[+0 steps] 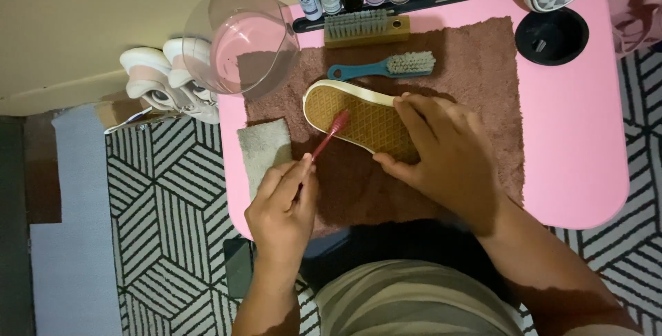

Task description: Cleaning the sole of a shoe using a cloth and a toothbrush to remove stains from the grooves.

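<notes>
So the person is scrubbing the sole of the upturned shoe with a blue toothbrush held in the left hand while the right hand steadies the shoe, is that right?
Not quite: the toothbrush is red, not blue. The head view shows the left hand holding it with its bristles on the sole of the upturned shoe, while the right hand steadies the shoe. The blue brush lies unused on the towel.

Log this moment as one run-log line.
left hand: holds red toothbrush, bristles on sole | right hand: steadies upturned shoe | under: brown towel on pink table

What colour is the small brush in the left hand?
Red: the toothbrush held by the left hand, clearest in the head view.
</notes>
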